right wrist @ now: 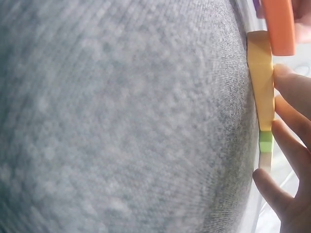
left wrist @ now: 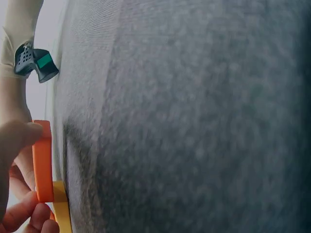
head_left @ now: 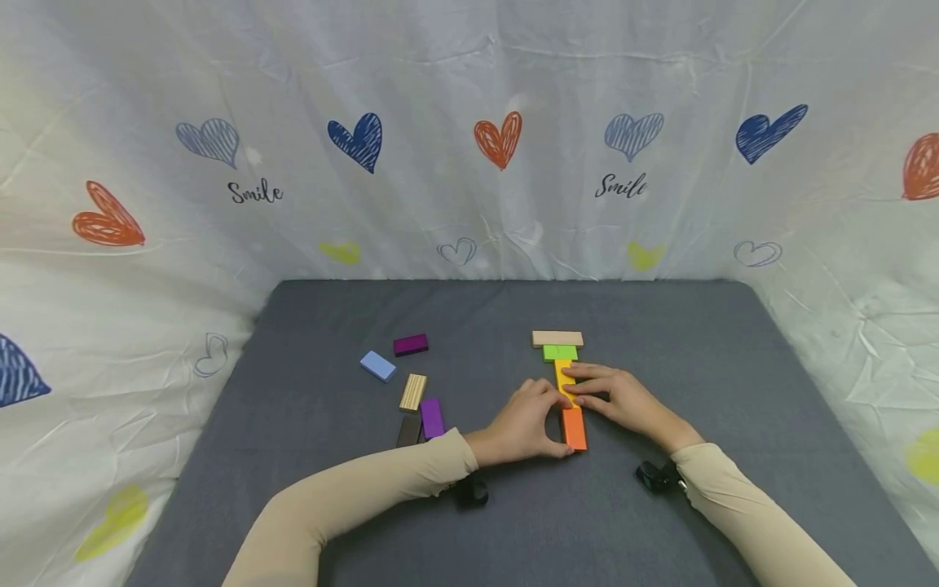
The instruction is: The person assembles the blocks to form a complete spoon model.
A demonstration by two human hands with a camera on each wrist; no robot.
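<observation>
Orange block (head_left: 575, 430) held at the near end of the yellow block (right wrist: 262, 82)
The left hand (head_left: 519, 425) has it in a lengthwise grip, thumb on one end and fingers on the other, seemingly raised off the gray surface (head_left: 513, 522); the right hand (head_left: 623, 401) is unclenched, its fairly straight fingers at the yellow block. Best, I judge, to keep the orange block level and in line, lower it gently, and draw the left fingertips clear of the joint, while light right-hand pressure spares the light green block (head_left: 560, 353) and beige block (head_left: 557, 338) beyond a nudge.
</observation>
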